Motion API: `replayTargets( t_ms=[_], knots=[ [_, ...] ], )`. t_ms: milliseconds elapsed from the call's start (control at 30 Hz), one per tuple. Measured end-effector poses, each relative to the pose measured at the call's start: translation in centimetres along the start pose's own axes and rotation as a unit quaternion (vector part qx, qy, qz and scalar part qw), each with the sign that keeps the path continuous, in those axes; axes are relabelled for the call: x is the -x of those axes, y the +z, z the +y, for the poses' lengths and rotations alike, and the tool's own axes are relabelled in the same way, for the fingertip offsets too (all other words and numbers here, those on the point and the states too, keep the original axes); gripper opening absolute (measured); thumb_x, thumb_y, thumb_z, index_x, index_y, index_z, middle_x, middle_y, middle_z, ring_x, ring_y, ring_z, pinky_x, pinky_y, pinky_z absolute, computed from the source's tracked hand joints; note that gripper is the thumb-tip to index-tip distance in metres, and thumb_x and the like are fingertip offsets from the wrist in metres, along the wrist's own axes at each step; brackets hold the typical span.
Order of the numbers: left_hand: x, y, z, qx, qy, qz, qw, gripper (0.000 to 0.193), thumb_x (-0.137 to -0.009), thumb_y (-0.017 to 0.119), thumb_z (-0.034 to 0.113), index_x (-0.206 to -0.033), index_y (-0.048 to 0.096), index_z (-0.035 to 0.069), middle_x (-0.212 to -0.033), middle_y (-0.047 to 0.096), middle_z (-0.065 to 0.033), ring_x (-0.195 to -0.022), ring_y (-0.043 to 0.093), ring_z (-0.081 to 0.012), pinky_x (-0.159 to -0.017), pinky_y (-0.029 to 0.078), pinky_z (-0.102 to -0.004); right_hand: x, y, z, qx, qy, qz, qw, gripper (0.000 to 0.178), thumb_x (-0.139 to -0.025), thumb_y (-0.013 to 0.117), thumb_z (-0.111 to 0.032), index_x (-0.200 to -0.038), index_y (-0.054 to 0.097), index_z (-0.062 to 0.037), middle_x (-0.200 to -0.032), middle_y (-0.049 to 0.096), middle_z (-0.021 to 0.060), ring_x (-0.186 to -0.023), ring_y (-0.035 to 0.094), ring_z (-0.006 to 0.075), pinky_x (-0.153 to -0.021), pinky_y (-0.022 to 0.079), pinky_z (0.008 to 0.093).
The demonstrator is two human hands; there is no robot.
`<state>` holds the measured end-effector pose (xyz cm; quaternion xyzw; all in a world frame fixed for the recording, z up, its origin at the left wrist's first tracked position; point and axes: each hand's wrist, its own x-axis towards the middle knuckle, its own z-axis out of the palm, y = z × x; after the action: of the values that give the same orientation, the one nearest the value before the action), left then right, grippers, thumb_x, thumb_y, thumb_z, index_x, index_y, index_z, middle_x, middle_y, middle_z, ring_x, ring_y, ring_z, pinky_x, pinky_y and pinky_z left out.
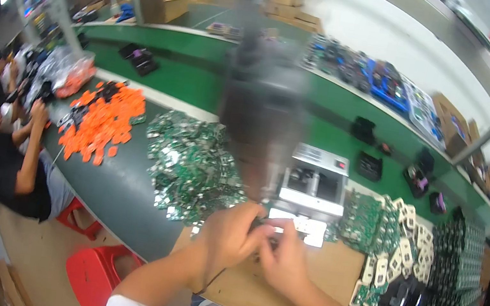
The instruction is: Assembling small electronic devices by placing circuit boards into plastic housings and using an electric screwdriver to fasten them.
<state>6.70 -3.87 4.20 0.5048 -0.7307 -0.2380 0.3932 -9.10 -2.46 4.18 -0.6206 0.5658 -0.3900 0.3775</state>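
Observation:
My left hand and my right hand meet over a brown board, fingers closed around something small and dark that they mostly hide. Just beyond them, a large dark blurred shape hangs down through the middle of the view; its kind is unclear. Behind my right hand stands a silver box-shaped machine with dark windows and a red switch. A white flat piece lies at its front. To the left of my hands spreads a heap of small green circuit boards.
Orange plastic pieces lie farther left, near a seated person in black. On the right are cream-coloured frames, more green boards and tall board stacks. A red stool stands below the table. A shelf post rises at right.

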Motion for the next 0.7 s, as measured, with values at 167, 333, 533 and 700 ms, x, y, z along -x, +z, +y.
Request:
replayTargets(
  t_ms=[167, 333, 533, 700],
  knots=[
    [0.0, -1.5, -0.9, 0.088, -0.020, -0.031, 0.995, 0.026, -0.096, 0.054, 0.020, -0.080, 0.062, 0.002, -0.064, 0.059, -0.0130, -0.052, 0.059, -0.0267, -0.050, 0.046, -0.0350, 0.5, -0.3, 1.1, 0.099, -0.173, -0.159, 0.967, 0.034, -0.092, 0.064, -0.036, -0.083, 0.054, -0.0040, -0.060, 0.057, 0.0188, -0.056, 0.058, 0.0413, -0.053, 0.047, 0.0480],
    [-0.1, -3.7, -4.4, 0.298, -0.126, -0.144, 0.935, 0.036, -0.100, 0.038, 0.020, -0.079, 0.059, 0.001, -0.062, 0.058, -0.0063, -0.048, 0.050, -0.0119, -0.046, 0.037, -0.0241, 1.1, -0.4, 0.7, 0.065, -0.273, -0.145, 0.949, 0.033, -0.092, 0.064, -0.033, -0.080, 0.052, -0.0047, -0.060, 0.056, 0.0192, -0.055, 0.058, 0.0398, -0.051, 0.047, 0.0469],
    [-2.1, -1.4, -1.8, -0.186, 0.154, 0.041, 0.970, 0.037, -0.092, 0.047, 0.018, -0.121, 0.058, -0.002, -0.102, 0.061, -0.0177, -0.092, 0.061, -0.0315, -0.089, 0.046, -0.0388, -0.6, -1.1, 0.8, -0.030, -0.023, -0.142, 0.989, 0.030, -0.098, 0.052, -0.028, -0.101, 0.054, 0.0015, -0.081, 0.062, 0.0251, -0.079, 0.060, 0.0450, -0.070, 0.047, 0.0499],
    [0.9, -0.8, 1.8, -0.072, 0.037, -0.022, 0.996, 0.032, -0.097, 0.047, 0.025, -0.088, 0.060, -0.003, -0.069, 0.055, -0.0103, -0.061, 0.053, -0.0221, -0.056, 0.039, -0.0368, 0.2, -1.6, 0.2, 0.010, -0.113, -0.127, 0.985, 0.037, -0.091, 0.061, -0.032, -0.084, 0.054, 0.0035, -0.070, 0.060, 0.0250, -0.072, 0.060, 0.0460, -0.066, 0.047, 0.0523]
  ],
)
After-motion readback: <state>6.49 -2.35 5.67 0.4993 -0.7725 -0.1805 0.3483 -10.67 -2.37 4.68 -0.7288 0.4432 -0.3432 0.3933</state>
